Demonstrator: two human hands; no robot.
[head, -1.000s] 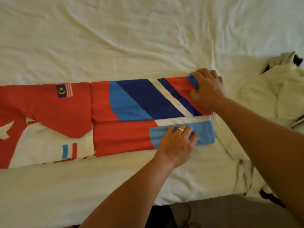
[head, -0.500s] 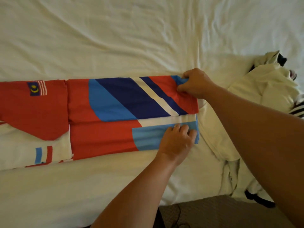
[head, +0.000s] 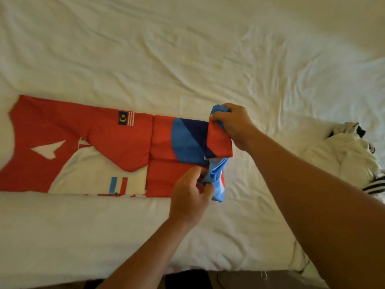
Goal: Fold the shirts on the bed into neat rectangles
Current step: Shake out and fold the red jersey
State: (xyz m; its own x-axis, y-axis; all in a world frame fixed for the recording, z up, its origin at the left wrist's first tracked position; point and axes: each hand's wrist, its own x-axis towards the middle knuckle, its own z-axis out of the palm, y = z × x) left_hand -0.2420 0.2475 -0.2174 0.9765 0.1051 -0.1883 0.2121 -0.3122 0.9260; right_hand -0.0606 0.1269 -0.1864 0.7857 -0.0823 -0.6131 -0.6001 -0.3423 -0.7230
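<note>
Fingers [head: 218, 116] of the right hand [head: 235, 126] are curled around the far hem corner, the left hand [head: 189, 197] pinches the near corner — the red, blue and white printed fabric shirt [head: 100, 142] is lifted at its right end off the white bed sheet [head: 187, 59]. Soft, light cloth is judged likely to sag — corners are best held.

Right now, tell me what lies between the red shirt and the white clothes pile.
Head view: only bare rumpled bedsheet, crossed by the right hand and its forearm, separates red shirt from white clothes pile.
</note>
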